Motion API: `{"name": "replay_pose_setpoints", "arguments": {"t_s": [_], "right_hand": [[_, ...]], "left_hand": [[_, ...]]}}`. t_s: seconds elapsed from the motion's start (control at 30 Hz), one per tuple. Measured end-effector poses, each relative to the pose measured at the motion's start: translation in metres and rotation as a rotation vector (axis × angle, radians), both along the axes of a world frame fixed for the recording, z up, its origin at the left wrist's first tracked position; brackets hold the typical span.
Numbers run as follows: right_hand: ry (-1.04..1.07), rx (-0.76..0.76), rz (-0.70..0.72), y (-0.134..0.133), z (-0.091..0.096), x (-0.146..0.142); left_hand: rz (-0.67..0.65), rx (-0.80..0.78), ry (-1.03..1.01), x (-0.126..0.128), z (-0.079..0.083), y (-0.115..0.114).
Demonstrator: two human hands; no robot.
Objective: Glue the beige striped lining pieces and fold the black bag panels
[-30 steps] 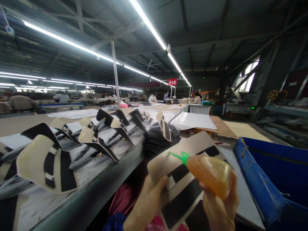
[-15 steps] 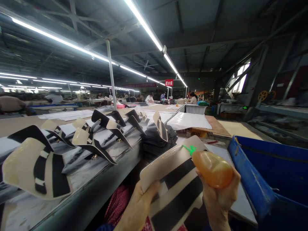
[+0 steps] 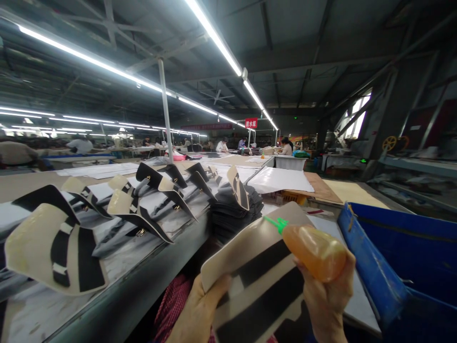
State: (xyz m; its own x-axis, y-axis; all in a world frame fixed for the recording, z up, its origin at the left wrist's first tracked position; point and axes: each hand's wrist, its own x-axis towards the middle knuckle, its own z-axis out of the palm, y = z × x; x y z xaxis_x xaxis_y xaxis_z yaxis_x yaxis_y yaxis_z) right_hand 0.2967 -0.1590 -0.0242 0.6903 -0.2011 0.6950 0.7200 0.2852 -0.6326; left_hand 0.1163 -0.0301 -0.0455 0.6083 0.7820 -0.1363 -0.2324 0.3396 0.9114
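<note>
My left hand (image 3: 203, 302) grips the near left edge of a beige bag panel (image 3: 250, 255) with black strips across it, thumb on its face. My right hand (image 3: 330, 290) is wrapped round a squeeze bottle (image 3: 314, 250) of amber liquid. The bottle is tilted, and its green nozzle (image 3: 276, 223) points left at the panel's far edge; whether the tip touches is too small to tell. The panel is held in the air at a slant in front of me. Its lower part runs out of view.
On the left table (image 3: 117, 290) stand several folded flap pieces (image 3: 39, 243) with black strips and metal clasps. A stack of black pieces (image 3: 232, 209) sits just beyond the panel. To the right is a blue bin (image 3: 374, 267). Co-workers (image 3: 221, 146) sit farther back.
The bottle's green nozzle has shifted left along the panel's far edge. The panel and my left hand have moved slightly left. The pieces on the table stay put.
</note>
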Motion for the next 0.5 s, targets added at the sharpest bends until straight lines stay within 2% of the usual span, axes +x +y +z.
{"name": "replay_pose_setpoints", "arguments": {"t_s": [0.07, 0.13, 0.2, 0.3, 0.33, 0.37, 0.47, 0.5], "right_hand": [[-0.035, 0.038, -0.171, 0.0, 0.006, 0.011], [-0.042, 0.069, -0.255, -0.001, 0.006, 0.018], [0.009, 0.052, -0.175, -0.003, 0.0, 0.018], [0.081, -0.041, 0.149, -0.007, -0.011, 0.011], [0.08, -0.061, 0.205, -0.008, -0.013, 0.008], [0.068, -0.069, 0.197, -0.009, -0.014, 0.005], [0.018, -0.076, -0.026, -0.011, -0.011, 0.0], [0.012, -0.092, -0.031, -0.012, -0.01, -0.001]], "left_hand": [[-0.005, 0.04, -0.003, -0.004, -0.004, 0.003], [-0.01, 0.083, -0.006, -0.006, -0.009, 0.005], [-0.008, 0.104, -0.006, -0.007, -0.012, 0.006], [0.013, 0.084, 0.007, -0.006, -0.015, 0.007], [0.026, 0.071, 0.017, -0.006, -0.015, 0.007], [0.037, 0.062, 0.027, -0.006, -0.015, 0.007], [0.043, 0.055, 0.04, -0.007, -0.013, 0.007], [0.036, 0.059, 0.041, -0.007, -0.013, 0.007]]}}
